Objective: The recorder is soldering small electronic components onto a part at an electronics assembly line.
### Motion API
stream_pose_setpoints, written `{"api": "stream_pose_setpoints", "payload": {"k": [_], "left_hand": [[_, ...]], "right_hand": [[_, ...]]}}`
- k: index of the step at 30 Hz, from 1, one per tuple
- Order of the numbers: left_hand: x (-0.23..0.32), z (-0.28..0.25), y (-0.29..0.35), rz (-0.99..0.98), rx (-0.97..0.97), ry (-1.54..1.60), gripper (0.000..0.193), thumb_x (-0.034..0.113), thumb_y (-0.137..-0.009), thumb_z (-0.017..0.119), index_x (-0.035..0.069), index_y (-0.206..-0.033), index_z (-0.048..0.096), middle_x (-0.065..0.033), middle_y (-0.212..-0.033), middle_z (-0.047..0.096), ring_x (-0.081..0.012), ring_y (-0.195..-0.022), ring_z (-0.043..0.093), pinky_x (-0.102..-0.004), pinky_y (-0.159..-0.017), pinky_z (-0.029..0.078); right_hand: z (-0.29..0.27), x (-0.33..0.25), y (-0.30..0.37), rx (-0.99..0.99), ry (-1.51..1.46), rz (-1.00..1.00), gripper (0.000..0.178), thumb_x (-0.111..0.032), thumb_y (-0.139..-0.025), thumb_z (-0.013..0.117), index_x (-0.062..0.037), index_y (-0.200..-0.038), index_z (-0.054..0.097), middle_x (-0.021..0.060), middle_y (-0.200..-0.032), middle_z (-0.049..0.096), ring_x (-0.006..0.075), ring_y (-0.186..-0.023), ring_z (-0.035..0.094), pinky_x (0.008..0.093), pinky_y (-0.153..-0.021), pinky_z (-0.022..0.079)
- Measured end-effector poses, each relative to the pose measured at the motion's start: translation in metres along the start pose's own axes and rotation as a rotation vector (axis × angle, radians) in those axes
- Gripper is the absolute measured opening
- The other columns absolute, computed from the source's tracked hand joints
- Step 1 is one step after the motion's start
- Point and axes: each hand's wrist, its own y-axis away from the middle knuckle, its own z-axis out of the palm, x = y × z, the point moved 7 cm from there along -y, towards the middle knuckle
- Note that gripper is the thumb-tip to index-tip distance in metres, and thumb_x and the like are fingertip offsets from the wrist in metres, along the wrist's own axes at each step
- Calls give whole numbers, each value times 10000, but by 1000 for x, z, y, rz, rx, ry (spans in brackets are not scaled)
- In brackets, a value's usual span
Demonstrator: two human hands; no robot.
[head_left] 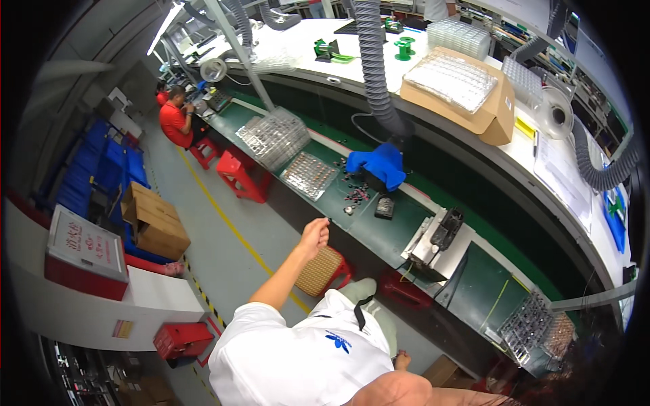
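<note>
My left hand (315,238) is stretched forward over the near edge of the green workbench (399,233). Its fingers are closed in a pinch, with a tiny dark piece at the fingertips, too small to name. Low beside my white shirt, my right hand (403,361) shows only in part, and its fingers cannot be made out. Beyond the left hand lie a scatter of small dark and pink parts (357,195), a small round metallic piece (349,210) and a dark block-shaped object (384,208). A blue cloth (379,166) drapes over something dark behind them.
A clear tray of small parts (310,174) and stacked clear trays (274,137) stand farther left. A metal-and-black device (437,243) sits to the right. A woven-top stool (318,269) is below my left arm. Another person in red (175,122) sits far along the bench.
</note>
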Motion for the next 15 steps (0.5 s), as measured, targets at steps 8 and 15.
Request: {"api": "stream_pose_setpoints", "payload": {"k": [8,15], "left_hand": [[95,-120,-44,116,191,-145,155,236,-1013,623,120,-921,575,40,-679,478,-52,-516,395,-227,-416,274],[201,-177,-153,314,350,-275,177,241,-975,663,114,-870,600,41,-668,475,-57,-496,400,-232,-402,288]], "right_hand": [[-6,-15,-8,-22,55,-53,199,-250,-994,549,-62,-932,559,110,-698,640,152,-431,459,342,-357,360],[-87,-101,-27,71,227,-115,205,-256,-992,546,-56,-950,572,110,-705,645,153,-441,470,344,-368,369]]}}
